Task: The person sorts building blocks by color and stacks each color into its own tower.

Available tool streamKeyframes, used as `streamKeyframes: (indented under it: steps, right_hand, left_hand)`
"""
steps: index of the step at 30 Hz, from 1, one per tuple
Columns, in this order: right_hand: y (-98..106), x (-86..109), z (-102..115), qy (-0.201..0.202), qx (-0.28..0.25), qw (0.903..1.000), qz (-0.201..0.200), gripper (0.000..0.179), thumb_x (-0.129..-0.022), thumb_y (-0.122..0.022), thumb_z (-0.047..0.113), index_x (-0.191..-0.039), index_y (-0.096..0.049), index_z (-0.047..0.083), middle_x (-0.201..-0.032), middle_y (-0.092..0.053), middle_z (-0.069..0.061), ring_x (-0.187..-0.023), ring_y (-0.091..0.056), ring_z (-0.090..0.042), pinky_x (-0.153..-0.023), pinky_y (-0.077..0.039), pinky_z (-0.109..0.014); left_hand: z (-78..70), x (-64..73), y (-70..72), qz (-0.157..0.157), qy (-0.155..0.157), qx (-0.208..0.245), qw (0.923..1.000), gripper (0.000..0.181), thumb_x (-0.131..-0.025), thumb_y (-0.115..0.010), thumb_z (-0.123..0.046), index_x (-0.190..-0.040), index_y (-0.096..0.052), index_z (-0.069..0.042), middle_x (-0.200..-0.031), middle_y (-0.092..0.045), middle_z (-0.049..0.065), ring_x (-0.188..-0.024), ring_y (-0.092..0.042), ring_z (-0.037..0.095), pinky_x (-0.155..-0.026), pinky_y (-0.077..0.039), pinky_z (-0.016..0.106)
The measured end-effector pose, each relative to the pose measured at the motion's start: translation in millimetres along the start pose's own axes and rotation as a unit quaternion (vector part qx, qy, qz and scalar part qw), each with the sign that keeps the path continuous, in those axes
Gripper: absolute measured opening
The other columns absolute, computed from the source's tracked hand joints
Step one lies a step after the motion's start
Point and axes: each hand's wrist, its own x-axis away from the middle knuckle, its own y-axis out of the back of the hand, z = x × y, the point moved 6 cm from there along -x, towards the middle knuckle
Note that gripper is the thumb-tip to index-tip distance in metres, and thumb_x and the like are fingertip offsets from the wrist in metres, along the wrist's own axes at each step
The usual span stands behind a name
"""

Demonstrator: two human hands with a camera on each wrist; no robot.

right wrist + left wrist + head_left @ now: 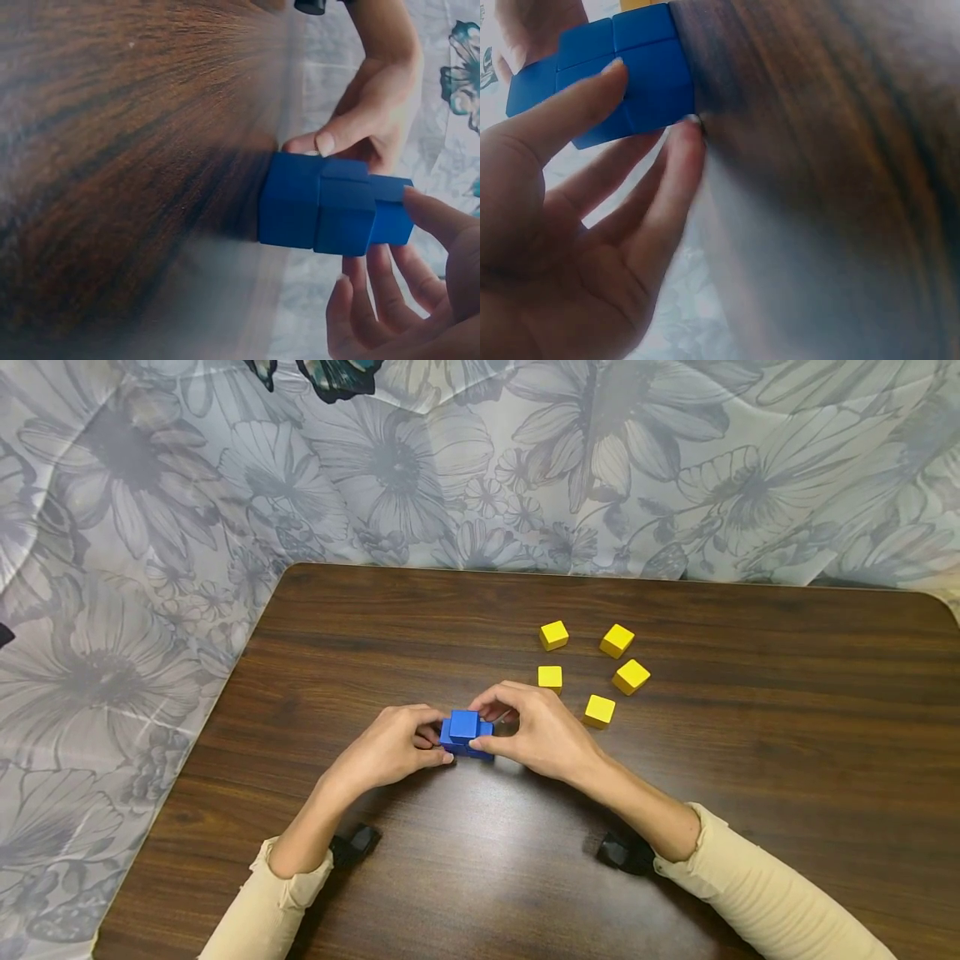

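Several blue cubes [656, 86] form a small stack on the table, with a single blue top cube [463, 727] sitting above the upper seam. At the stack's left side, my left hand [386, 747] holds the lower cubes, its thumb on the near face and its fingers round the far side. From the right, my right hand [543, 731] pinches the top cube, its thumb on the near edge. In the right wrist view, the top cube [391, 214] partly hides the right fingertips behind it.
Several yellow cubes [598, 711] lie loose on the dark wooden table [375, 635], beyond and right of my right hand. A floral cloth [397, 468] hangs behind the table's far edge. Black wrist devices [626, 853] sit by both sleeves.
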Motion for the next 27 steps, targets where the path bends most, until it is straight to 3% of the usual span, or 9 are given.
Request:
streamKeyframes:
  steps: [5, 9, 17, 22, 27]
  right_hand:
    - [1.0, 2.3, -1.6, 0.004, 0.000, 1.0000, -0.002, 0.037, -0.076, -0.088, 0.017, -0.108, -0.070, 0.011, -0.101, -0.069, 0.001, -0.090, -0.065, -0.016, -0.081, -0.057, -0.034]
    - [4.1, 4.8, -4.0, 0.007, -0.005, 1.0000, -0.005, 0.039, -0.075, -0.089, 0.018, -0.109, -0.070, 0.012, -0.103, -0.070, 0.003, -0.092, -0.066, -0.017, -0.082, -0.057, -0.033]
    - [18.5, 10.6, -6.0, 0.011, -0.006, 0.9998, -0.017, 0.042, -0.076, -0.089, 0.020, -0.111, -0.070, 0.008, -0.105, -0.070, -0.002, -0.093, -0.066, -0.020, -0.083, -0.057, -0.037]
    - [28.8, 14.0, -8.2, 0.005, -0.008, 0.9996, -0.027, 0.039, -0.076, -0.088, 0.017, -0.111, -0.070, 0.010, -0.106, -0.071, -0.005, -0.093, -0.067, -0.022, -0.083, -0.057, -0.038]
    - [40.7, 18.7, -9.7, 0.004, -0.004, 0.9992, -0.040, 0.039, -0.076, -0.088, 0.015, -0.111, -0.070, 0.012, -0.105, -0.070, -0.002, -0.093, -0.068, -0.023, -0.083, -0.057, -0.034]
  left_hand:
    - [1.0, 1.4, 5.3, -0.006, 0.023, -0.073, 0.9971, 0.067, -0.073, -0.089, -0.041, -0.131, -0.065, -0.017, -0.111, -0.070, -0.002, -0.097, -0.066, 0.013, -0.084, -0.054, 0.039]
    - [-1.1, 2.9, 7.5, -0.006, 0.009, -0.080, 0.9967, 0.077, -0.070, -0.089, -0.047, -0.136, -0.060, -0.020, -0.119, -0.066, -0.004, -0.106, -0.064, 0.015, -0.091, -0.052, 0.043]
    - [-16.6, 0.5, 16.1, -0.041, -0.069, -0.018, 0.9967, 0.080, -0.071, -0.091, -0.039, -0.141, -0.056, -0.019, -0.126, -0.062, 0.002, -0.115, -0.060, 0.020, -0.098, -0.048, 0.044]
    - [-29.6, -1.5, 26.2, -0.087, -0.140, 0.003, 0.9864, 0.075, -0.072, -0.091, -0.036, -0.137, -0.059, -0.018, -0.127, -0.063, 0.002, -0.115, -0.059, 0.018, -0.096, -0.048, 0.041]
    - [-40.0, -3.4, 30.5, -0.102, -0.176, 0.006, 0.9791, 0.070, -0.073, -0.089, -0.037, -0.135, -0.060, -0.020, -0.128, -0.062, -0.004, -0.114, -0.058, 0.013, -0.096, -0.048, 0.039]
